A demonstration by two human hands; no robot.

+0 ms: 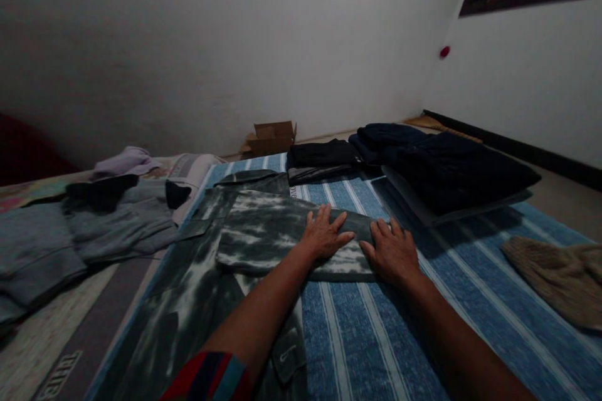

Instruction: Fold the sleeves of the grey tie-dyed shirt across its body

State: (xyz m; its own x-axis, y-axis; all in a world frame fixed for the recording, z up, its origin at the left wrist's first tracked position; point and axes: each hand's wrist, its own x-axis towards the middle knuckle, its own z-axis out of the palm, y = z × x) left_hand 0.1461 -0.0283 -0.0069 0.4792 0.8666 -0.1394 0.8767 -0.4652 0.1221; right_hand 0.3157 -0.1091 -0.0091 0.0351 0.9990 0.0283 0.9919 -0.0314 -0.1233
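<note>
Nearest, a grey-and-white mottled garment [268, 225] lies on a blue striped cloth [336, 332], one long part laid out sideways; the left hand [323, 238] rests on it, palm down, fingers spread, gripping nothing; the right hand [395, 252], also spread, presses its narrow end; uneven pressure could drag the loose layers into creases; beyond sit dark folded clothes [446, 166], then a cardboard box [273, 140] by the wall.

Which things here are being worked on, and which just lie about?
Being worked on:
patterned grey-green garment, left hand and right hand on it
striped blue cover beneath

Lying about:
dark folded clothes
grey clothes
brown knitted item
cardboard box
</note>
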